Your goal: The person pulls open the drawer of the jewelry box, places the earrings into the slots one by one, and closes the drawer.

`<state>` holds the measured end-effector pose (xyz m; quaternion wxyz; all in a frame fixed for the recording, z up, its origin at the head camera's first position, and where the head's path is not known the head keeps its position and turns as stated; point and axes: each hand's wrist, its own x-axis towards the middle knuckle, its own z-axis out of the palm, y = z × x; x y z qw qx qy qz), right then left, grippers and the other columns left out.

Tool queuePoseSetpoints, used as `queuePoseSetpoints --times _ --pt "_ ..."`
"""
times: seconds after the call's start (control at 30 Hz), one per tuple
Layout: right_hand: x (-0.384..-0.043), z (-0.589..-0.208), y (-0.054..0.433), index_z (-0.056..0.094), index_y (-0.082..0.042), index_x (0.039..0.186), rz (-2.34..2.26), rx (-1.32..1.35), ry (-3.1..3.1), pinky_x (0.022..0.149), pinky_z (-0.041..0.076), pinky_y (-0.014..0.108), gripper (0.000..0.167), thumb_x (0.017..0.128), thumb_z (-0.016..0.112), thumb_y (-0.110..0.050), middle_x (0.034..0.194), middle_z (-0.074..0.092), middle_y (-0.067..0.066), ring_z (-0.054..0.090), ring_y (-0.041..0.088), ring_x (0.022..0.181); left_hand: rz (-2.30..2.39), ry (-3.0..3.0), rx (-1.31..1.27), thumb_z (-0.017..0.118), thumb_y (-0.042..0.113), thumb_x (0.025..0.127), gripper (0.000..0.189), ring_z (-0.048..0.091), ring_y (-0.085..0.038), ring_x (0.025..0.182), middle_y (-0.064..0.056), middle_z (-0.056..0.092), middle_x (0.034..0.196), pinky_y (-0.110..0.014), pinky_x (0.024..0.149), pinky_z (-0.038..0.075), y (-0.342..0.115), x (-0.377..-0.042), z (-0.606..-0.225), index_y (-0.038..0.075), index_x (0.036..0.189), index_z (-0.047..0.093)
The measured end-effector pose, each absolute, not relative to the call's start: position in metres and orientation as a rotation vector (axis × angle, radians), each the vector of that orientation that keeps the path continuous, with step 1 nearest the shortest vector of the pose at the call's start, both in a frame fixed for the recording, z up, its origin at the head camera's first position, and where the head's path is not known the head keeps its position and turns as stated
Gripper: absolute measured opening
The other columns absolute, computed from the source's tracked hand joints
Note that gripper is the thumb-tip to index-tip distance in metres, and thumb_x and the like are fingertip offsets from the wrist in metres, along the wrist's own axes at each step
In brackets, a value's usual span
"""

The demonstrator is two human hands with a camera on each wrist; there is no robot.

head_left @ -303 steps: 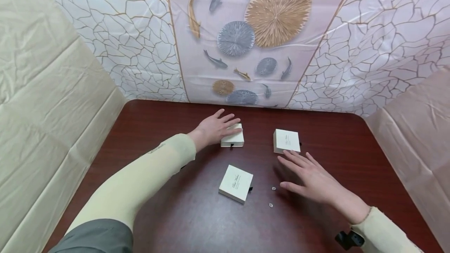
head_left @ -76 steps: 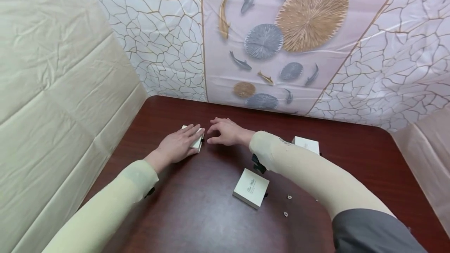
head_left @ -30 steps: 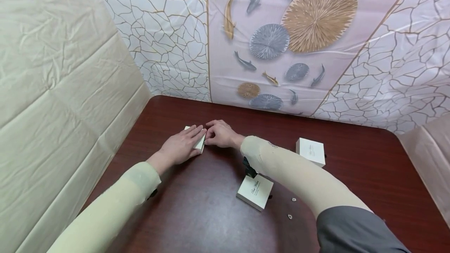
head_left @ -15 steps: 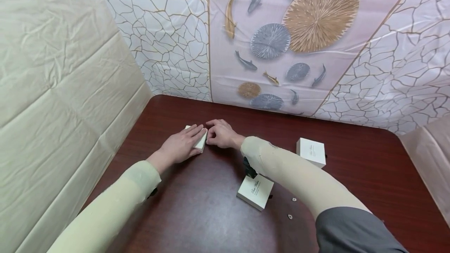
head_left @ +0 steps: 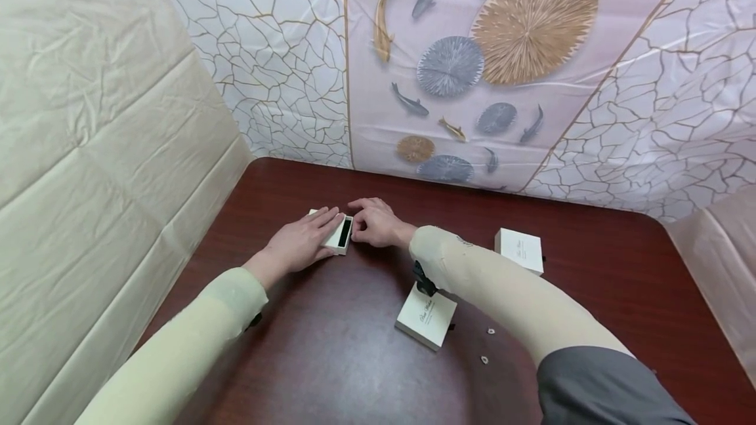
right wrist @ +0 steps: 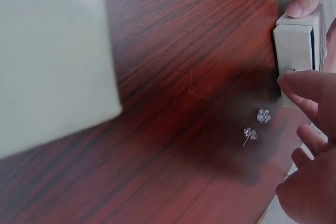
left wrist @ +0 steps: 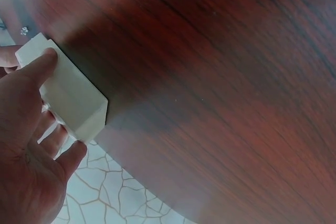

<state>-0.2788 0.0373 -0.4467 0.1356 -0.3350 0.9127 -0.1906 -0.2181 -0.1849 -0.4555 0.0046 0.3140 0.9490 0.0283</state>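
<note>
My left hand (head_left: 295,241) holds a small white drawer-style gift box (left wrist: 76,90) on the table at the back left. Its thumb and fingers sit on opposite sides, covering much of the lid. The box's drawer (right wrist: 294,45) is partly slid out to the right, and its black lining (head_left: 345,233) shows. At the drawer's front my right hand (head_left: 380,223) pinches with thumb and forefinger; the small pull tab there is mostly hidden. Two flower-shaped, clear-stoned stud earrings (right wrist: 257,124) lie on the table below that hand.
A printed white box (head_left: 426,317) lies under my right wrist, close to the wrist camera. Another white box (head_left: 520,251) stands further right, partly behind the sleeve. Two tiny earring-like pieces (head_left: 491,331) lie at the front right. Fabric walls (head_left: 283,71) surround the dark red table (head_left: 331,359).
The held box has shifted left and turned since the oldest frame. My right hand has crossed over to it. In the last half second the drawer has slid rightward, revealing black lining.
</note>
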Motion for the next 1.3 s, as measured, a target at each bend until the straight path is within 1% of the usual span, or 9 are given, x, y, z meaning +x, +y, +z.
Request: queuePoseSetpoints --times 0.3,0.63,0.73,0.83,1.0,1.3 --pt "-0.278 -0.447 0.046 0.072 -0.013 0.074 -0.559 -0.965 2.648 0.128 0.026 0.055 0.019 0.093 0.073 -0.012 0.162 0.050 0.016 0.038 0.039 0.152 0.072 2.972 0.991 0.074 0.033 0.103 0.075 0.041 -0.037 0.155 -0.020 0.042 0.168 -0.050 0.121 0.043 -0.185 -0.219 -0.457 0.002 0.163 0.043" --pt "-0.276 -0.444 0.053 0.071 -0.013 0.074 -0.550 -0.955 2.637 0.129 0.022 0.058 0.018 0.092 0.073 -0.012 0.162 0.049 0.016 0.033 0.040 0.156 0.078 2.971 1.006 0.074 0.032 0.103 0.073 0.041 -0.039 0.154 -0.021 0.042 0.167 -0.049 0.122 0.041 -0.186 -0.218 -0.458 0.001 0.162 0.044" --pt "-0.275 -0.443 0.055 0.070 -0.013 0.074 -0.548 -0.954 2.637 0.129 0.020 0.059 0.017 0.091 0.073 -0.011 0.161 0.050 0.017 0.031 0.041 0.157 0.096 2.970 1.007 0.073 0.032 0.103 0.073 0.040 -0.039 0.155 -0.021 0.042 0.167 -0.051 0.122 0.041 -0.186 -0.219 -0.459 0.001 0.162 0.043" --pt "-0.275 -0.442 0.057 0.070 -0.014 0.074 -0.542 -0.959 2.641 0.129 0.020 0.060 0.017 0.091 0.073 -0.011 0.160 0.051 0.016 0.030 0.042 0.158 0.097 2.979 1.007 0.074 0.033 0.103 0.073 0.041 -0.038 0.154 -0.021 0.044 0.166 -0.052 0.120 0.043 -0.186 -0.219 -0.459 0.001 0.162 0.044" --pt "-0.276 -0.443 0.059 0.070 -0.015 0.074 -0.540 -0.981 2.638 0.129 0.021 0.061 0.017 0.090 0.071 -0.011 0.160 0.051 0.017 0.031 0.043 0.157 0.094 2.972 0.991 0.074 0.033 0.102 0.074 0.041 -0.038 0.155 -0.020 0.044 0.166 -0.050 0.121 0.043 -0.185 -0.217 -0.456 0.001 0.162 0.044" --pt "-0.275 -0.444 0.060 0.071 -0.015 0.074 -0.538 -0.991 2.646 0.128 0.020 0.061 0.017 0.091 0.074 -0.013 0.159 0.052 0.017 0.032 0.042 0.157 0.091 2.985 1.011 0.074 0.029 0.102 0.071 0.043 -0.039 0.153 -0.022 0.046 0.164 -0.051 0.121 0.042 -0.186 -0.214 -0.456 -0.001 0.160 0.046"
